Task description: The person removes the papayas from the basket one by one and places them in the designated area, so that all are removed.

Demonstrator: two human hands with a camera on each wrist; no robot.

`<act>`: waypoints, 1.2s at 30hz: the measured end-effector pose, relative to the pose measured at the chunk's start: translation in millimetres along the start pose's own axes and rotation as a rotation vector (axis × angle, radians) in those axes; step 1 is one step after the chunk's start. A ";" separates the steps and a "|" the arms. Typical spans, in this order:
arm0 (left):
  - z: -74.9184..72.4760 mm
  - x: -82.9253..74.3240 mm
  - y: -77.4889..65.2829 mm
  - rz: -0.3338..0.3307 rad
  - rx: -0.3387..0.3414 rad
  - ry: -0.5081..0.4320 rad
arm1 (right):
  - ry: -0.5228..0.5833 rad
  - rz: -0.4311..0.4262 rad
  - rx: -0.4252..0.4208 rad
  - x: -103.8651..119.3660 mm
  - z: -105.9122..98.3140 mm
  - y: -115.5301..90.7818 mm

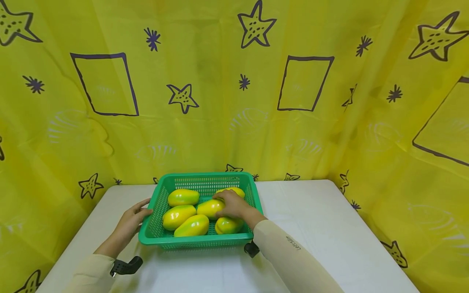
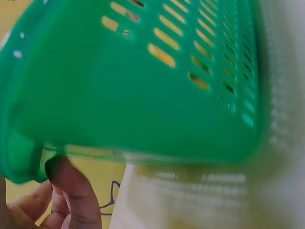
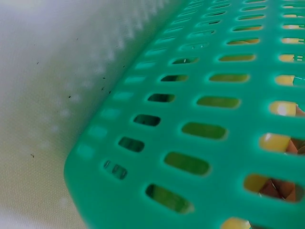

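Note:
A green plastic basket (image 1: 196, 241) with slotted walls holds several glossy yellow-green papayas. My left hand (image 1: 130, 219) is at the basket's left rim, fingers curled and thumb right at the edge. In the left wrist view, the thumb and bent fingers of the left hand (image 2: 71, 195) show under the rim of the basket (image 2: 95, 100). Over the basket's right side reaches my right hand (image 1: 232, 204), gripping the right end of the middle papaya (image 1: 209, 208) between thumb and fingers. The slotted wall of the basket (image 3: 190, 109) fills most of the right wrist view, partly hiding that hand.
Around the gripped one lie other papayas: back left (image 1: 183, 197), left (image 1: 178, 217), front (image 1: 192, 226), front right (image 1: 228, 225) and back right (image 1: 238, 191). The basket stands on a white-covered table (image 1: 300, 228). Yellow patterned curtains (image 1: 220, 134) hang behind and at both sides.

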State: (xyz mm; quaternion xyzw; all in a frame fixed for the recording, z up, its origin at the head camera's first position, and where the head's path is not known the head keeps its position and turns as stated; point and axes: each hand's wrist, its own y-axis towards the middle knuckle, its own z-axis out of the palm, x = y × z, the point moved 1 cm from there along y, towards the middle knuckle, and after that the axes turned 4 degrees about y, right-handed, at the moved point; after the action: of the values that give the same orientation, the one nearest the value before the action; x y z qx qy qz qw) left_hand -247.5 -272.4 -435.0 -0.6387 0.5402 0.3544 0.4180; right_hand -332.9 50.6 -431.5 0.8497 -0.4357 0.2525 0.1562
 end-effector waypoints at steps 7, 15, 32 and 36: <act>0.9 0.0 -1.8 -0.073 0.018 -0.089 | 0.010 -0.003 -0.008 -0.1 2.3 0.3; 0.4 0.3 -0.1 -0.097 0.028 -0.105 | 0.018 0.015 -0.022 -0.5 3.3 -0.1; -2.5 -2.0 -1.6 -0.102 0.046 -0.059 | 0.001 0.022 -0.028 1.2 0.1 -2.4; -2.9 -1.6 -1.3 -0.104 0.044 -0.053 | 0.007 0.028 -0.026 1.4 -1.9 -3.6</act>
State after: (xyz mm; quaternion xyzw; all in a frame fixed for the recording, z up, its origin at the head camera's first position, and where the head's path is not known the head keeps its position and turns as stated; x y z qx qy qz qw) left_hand -246.5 -274.4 -432.2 -0.6470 0.5026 0.3372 0.4638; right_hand -329.8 52.7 -429.4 0.8404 -0.4504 0.2521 0.1653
